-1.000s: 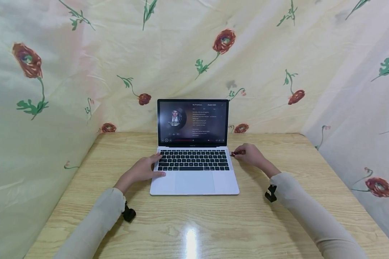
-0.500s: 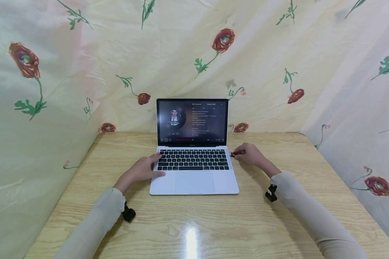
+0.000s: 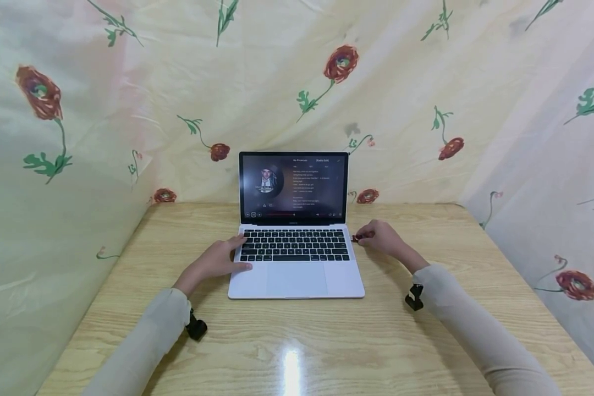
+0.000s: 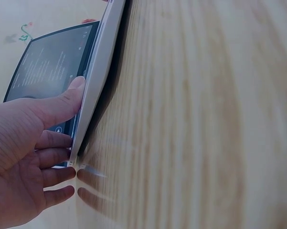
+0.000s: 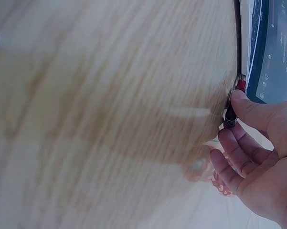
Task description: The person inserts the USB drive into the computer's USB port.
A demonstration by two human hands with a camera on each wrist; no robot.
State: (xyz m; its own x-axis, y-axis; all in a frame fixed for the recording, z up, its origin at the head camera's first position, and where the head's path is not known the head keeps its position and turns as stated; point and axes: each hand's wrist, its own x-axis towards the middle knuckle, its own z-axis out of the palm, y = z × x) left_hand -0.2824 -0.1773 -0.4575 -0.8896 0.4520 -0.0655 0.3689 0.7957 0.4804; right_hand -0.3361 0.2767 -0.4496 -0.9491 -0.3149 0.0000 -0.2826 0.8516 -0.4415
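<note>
An open silver laptop [image 3: 297, 278] stands in the middle of the wooden table [image 3: 297, 341], its screen showing a dark music player. My left hand [image 3: 219, 259] rests on the laptop's left edge, thumb on the palm rest and fingers by the keyboard. The left wrist view shows that hand [image 4: 26, 143] with fairly straight fingers against the laptop's side [image 4: 98, 71]. My right hand [image 3: 382, 237] pinches a small red USB stick [image 3: 360, 237] at the laptop's right side. In the right wrist view the stick [image 5: 234, 107] sits between thumb and fingers [image 5: 248, 109], its tip against the laptop's edge [image 5: 243, 28].
Floral cloth [image 3: 128, 110] hangs round the table on the left, back and right. Black wrist camera mounts [image 3: 196, 327] [image 3: 414, 297] sit under both sleeves. Bare wood lies in front of the laptop and on both sides.
</note>
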